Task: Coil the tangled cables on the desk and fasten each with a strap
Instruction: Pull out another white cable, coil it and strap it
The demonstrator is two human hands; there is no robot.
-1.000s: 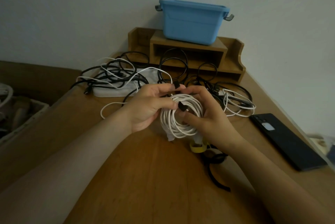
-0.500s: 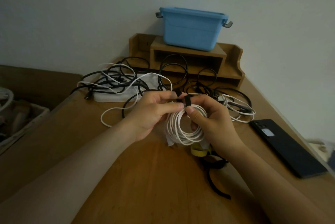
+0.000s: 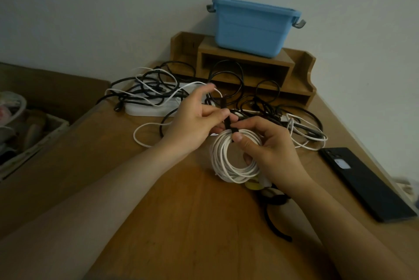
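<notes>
Many loose cables (image 3: 158,93) litter wooden desk (image 3: 181,223).

Both forearms bare, no sleeves visible; hands: left hand (image 3: 192,125), right hand (image 3: 269,145), ungloved.

Dim, flat indoor light, soft shadows, wide-angle bending and blur toward edges.

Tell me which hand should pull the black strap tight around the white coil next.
Left. The left hand already pinches the black strap's free end above the white coil, while the right hand is busy gripping the coil.
</notes>
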